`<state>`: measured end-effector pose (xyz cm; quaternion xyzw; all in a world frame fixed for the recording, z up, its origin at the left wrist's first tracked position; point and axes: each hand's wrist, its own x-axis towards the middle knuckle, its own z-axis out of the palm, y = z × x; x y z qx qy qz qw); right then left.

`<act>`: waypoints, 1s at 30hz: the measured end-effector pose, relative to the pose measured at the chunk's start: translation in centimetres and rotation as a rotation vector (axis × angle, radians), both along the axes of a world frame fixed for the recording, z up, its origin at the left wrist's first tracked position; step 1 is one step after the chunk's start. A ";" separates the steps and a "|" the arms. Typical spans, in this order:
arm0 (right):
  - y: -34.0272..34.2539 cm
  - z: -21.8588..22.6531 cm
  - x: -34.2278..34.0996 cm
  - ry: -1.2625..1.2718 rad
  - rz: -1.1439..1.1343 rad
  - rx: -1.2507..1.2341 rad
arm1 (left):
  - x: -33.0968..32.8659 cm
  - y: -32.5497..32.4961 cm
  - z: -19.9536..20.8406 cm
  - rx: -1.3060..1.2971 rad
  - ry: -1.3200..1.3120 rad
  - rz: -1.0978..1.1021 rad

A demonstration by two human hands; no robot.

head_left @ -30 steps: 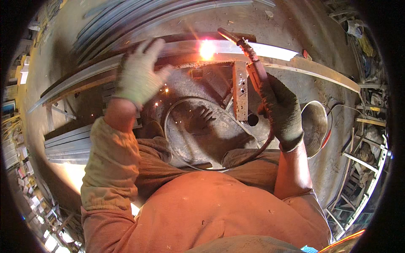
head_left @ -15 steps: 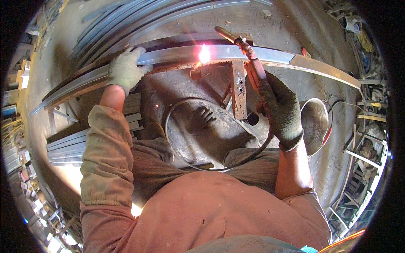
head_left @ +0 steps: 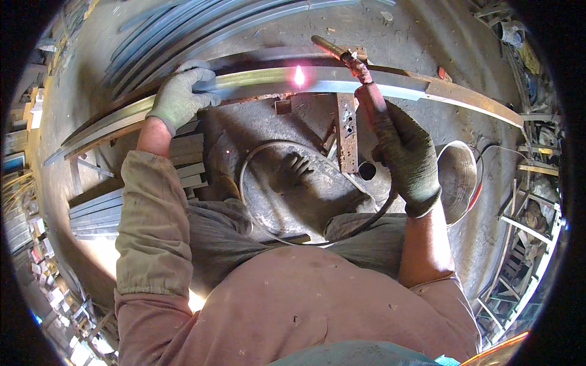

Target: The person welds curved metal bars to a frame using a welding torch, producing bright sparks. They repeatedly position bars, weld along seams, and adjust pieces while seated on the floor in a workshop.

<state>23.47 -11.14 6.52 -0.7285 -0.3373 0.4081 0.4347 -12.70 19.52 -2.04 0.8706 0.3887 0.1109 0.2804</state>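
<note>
In my gloved right hand (head_left: 410, 161) is a welding torch (head_left: 371, 100), its metal nozzle raised and angled toward the upper left, apart from the glow. My gloved left hand (head_left: 182, 97) is closed over a long square metal tube (head_left: 256, 78) that lies crosswise in front of me. A pink-white glowing spot (head_left: 299, 76) shows on the tube between my two hands. Beneath the tube stands a rusty steel upright with holes (head_left: 347, 134). The torch cable (head_left: 243, 177) loops from my right hand across the floor between my legs.
Several long metal tubes (head_left: 183, 30) lie on the floor beyond the work. More tubes (head_left: 94, 213) are stacked at the left. A bucket (head_left: 458, 180) stands by my right forearm. Metal frames (head_left: 531, 229) line the right side, and scattered offcuts (head_left: 55, 299) lie at lower left.
The square tube has turned, so a different face shows with a brighter front side. My left hand has shifted slightly with it. The glow looks smaller; the torch has barely moved.
</note>
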 end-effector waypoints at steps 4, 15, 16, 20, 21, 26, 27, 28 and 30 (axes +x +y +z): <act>0.3 0.0 0.0 -0.045 0.005 -0.041 | -0.7 0.5 -1.3 0.074 -0.074 -0.041; 0.0 -0.4 -0.1 -0.093 0.016 -0.068 | 0.7 -1.0 -0.6 0.340 -0.084 -0.023; 0.0 -0.4 -0.2 -0.095 0.008 -0.056 | 0.7 -1.0 -0.7 0.328 -0.047 -0.019; -0.1 -0.3 -0.5 -0.103 -0.004 -0.050 | 0.6 -0.8 -1.4 0.335 0.034 -0.019; -0.2 -0.3 -0.6 -0.096 -0.002 -0.038 | 0.5 -0.8 -1.6 0.317 0.068 0.008; -0.8 0.1 -0.6 -0.055 -0.044 -0.068 | 1.0 -0.7 -2.3 0.350 0.039 0.071; -0.8 0.1 -0.6 -0.045 -0.042 -0.067 | 1.1 -0.7 -2.3 0.325 0.036 0.087; -0.9 0.1 -0.6 -0.034 -0.041 -0.065 | 1.2 -0.7 -2.2 0.346 0.047 0.078; -1.1 0.2 -0.5 -0.023 -0.033 -0.073 | 1.3 -0.9 -1.9 0.360 0.084 0.086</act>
